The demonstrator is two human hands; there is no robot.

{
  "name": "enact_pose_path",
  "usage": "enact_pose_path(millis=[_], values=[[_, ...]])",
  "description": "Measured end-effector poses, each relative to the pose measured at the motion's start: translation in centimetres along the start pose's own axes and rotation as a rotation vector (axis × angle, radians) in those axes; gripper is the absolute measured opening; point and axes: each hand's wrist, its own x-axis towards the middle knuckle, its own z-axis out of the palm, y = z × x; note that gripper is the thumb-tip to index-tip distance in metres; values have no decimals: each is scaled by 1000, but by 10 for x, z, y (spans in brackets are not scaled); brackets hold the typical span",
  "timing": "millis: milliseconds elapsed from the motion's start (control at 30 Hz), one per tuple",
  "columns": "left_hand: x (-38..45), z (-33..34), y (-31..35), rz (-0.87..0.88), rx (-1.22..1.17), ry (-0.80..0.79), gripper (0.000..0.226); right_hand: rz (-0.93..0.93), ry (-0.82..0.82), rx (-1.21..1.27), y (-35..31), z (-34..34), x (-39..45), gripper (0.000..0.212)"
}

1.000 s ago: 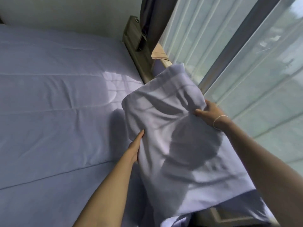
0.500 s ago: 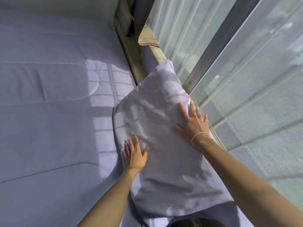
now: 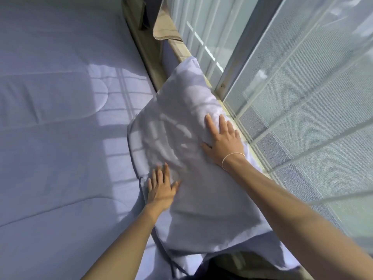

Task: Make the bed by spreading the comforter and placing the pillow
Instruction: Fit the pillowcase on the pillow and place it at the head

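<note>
Pale lavender fabric covers everything on this bed. The pillow (image 3: pixel 181 154) lies at the window-side end of the bed, on top of the spread comforter (image 3: pixel 60 138), with its far edge resting against the wooden bed rail (image 3: pixel 147 55) and the sill of the window (image 3: pixel 282 98).

Grip state: neither hand grasps anything. The left hand (image 3: pixel 161 188) lies flat, fingers spread, on the near left corner of the pillow. The right hand (image 3: pixel 224 140) lies flat, fingers extended, on the window-side edge. Both palms press down; no fabric is pinched.

Risks from this position:
- The pillow sits skewed relative to the rail. Uneven pressure from the two palms is likely to turn it further instead of squaring it.
- Its right edge overlaps the sill. A push toward the window could tip that edge off the mattress or wedge it into the gap beside the rail.
- Sliding palms across the loose case may bunch the cover without moving the filling.
- Pressing hard could drag the comforter beneath and wrinkle it.

Appearance: the pillow is soft and fairly flat, its case creased, with loose slack at the near end. Window shadows stripe its surface. The comforter looks smooth, quilted in broad stitched panels.
</note>
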Motion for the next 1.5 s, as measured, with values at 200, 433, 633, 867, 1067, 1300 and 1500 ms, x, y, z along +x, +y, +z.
enact_pose_path(millis=[200, 433, 633, 867, 1067, 1300, 1500], values=[[-61, 28, -22, 172, 193, -252, 90, -15, -108, 14, 6, -12, -42, 92], [-85, 31, -42, 328, 88, -111, 97, 52, -78, 14, 26, -16, -130, 92], [-118, 32, -71, 522, 205, 71, 60, 216, -124, -44, 22, -26, -207, 100], [-120, 31, -62, 829, 546, 44, 44, 289, -121, -238, 23, -30, -248, 98], [-121, 23, -46, 878, 618, -130, 29, 339, -127, -294, 23, -43, -245, 97], [-135, 24, -62, 853, 619, -271, 27, 419, -214, -214, 42, -33, -272, 110], [-105, 25, -68, 834, 434, 59, 20, 311, 38, -336, 23, -47, -233, 78]])
